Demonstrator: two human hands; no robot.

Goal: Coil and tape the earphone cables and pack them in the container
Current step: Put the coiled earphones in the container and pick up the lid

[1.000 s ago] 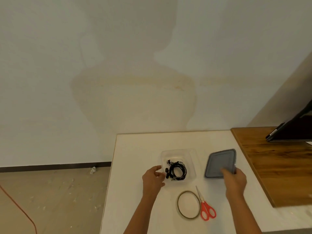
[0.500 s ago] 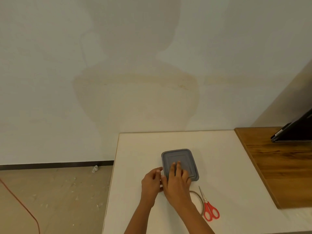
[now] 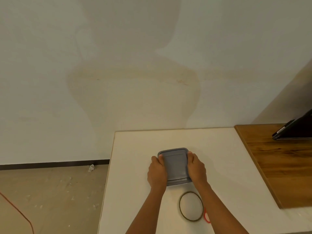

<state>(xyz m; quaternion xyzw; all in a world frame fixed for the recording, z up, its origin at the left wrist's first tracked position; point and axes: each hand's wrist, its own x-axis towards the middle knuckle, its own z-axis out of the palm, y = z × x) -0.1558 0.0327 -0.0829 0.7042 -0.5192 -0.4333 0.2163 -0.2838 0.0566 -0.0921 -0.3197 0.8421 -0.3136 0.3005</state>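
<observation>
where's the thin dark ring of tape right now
Head view: the tape ring lies flat on the white table, just nearer than the grey square lid, between the forearms, red scissors handle at its right.

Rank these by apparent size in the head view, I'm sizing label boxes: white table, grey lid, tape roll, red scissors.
1. white table
2. grey lid, its sides partly covered
3. tape roll, nearer the camera yet smaller-looking
4. red scissors, only a sliver of handle shows
</observation>
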